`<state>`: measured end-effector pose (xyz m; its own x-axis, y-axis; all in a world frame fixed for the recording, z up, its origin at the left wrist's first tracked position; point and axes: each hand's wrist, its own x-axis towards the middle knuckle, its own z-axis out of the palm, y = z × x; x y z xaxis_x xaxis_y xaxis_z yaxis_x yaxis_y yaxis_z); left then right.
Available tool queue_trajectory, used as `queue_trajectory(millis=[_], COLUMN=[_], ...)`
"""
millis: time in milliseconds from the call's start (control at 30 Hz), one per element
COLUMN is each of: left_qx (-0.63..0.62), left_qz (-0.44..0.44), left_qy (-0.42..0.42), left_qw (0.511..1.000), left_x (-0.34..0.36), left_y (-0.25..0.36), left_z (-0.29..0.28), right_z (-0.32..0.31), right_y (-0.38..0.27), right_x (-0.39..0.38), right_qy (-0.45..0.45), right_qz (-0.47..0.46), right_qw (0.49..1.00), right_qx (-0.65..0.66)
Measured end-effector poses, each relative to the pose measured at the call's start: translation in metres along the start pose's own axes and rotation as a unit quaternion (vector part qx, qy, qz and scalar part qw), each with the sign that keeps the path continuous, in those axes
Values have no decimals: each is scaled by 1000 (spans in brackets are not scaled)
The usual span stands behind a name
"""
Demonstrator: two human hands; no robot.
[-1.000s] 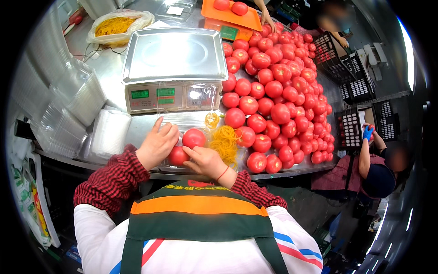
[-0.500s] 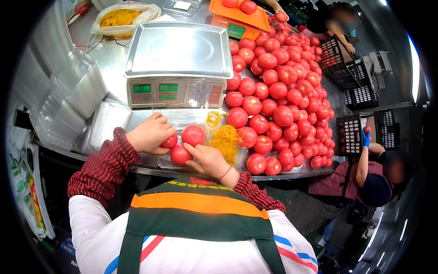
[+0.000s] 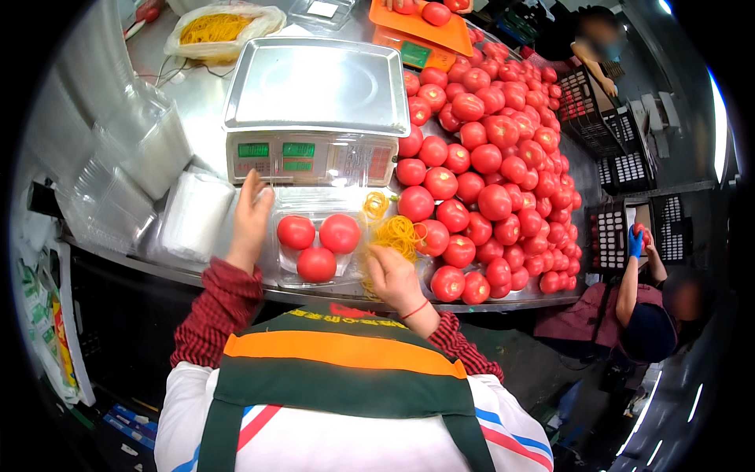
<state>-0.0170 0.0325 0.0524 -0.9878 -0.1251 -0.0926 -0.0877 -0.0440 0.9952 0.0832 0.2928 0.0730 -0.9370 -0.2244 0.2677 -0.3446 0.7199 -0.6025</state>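
Three red tomatoes [image 3: 317, 265] sit together in a clear plastic container [image 3: 289, 275] near the table's front edge. Just left of it, my left hand [image 3: 250, 220] is raised with its fingers stretched out, holding nothing. Close to the container's right side, my right hand [image 3: 399, 282] has its fingers curled together at the near edge of a loose heap of yellow rubber bands [image 3: 395, 234]. Whether a band is between those fingertips is hidden. Behind the container stands a scale [image 3: 318, 86] with a bare metal pan and lit green displays.
A large pile of tomatoes [image 3: 495, 173] covers the table's right side. Stacked clear containers [image 3: 149, 134] and white plastic film [image 3: 197, 212] lie left. At the back are a bag of rubber bands [image 3: 224, 30] and an orange scale [image 3: 417, 35]. Two co-workers stand by black crates [image 3: 609, 236].
Both hands have let go of the tomatoes, which now rest in the container. My left hand has drawn back leftward and lifted; my right hand has moved right to the rubber bands.
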Motion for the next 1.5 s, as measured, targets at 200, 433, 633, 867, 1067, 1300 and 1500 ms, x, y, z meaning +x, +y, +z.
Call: queue_trajectory(millis=[200, 433, 633, 867, 1067, 1300, 1500], left_qx=[-199, 151, -3, -579, -564, -476, -320], left_qz=[-18, -100, -114, -178, -241, -246, -289], left_qy=[-224, -110, -46, -200, -252, -360, -462], left_qw=[954, 977, 992, 770, 748, 764, 775], left_x=[12, -87, -79, -67, -52, -46, -51], left_y=[7, 2, 4, -6, -1, 16, 27], left_z=[-19, -37, -41, 16, -10, 3, 34], right_z=[-1, 12, 24, -14, -75, -53, -10], right_y=[11, 10, -14, -40, 51, 8, -52], right_x=[-23, -19, -4, 17, 19, 26, 15], right_qy=[-112, -124, -98, -77, 63, 124, 234], right_qz=[387, 405, 378, -47, -85, 107, 8], right_qw=[784, 707, 673, 975, 948, 981, 969], right_qx=[472, 567, 628, 201, -300, -108, -74])
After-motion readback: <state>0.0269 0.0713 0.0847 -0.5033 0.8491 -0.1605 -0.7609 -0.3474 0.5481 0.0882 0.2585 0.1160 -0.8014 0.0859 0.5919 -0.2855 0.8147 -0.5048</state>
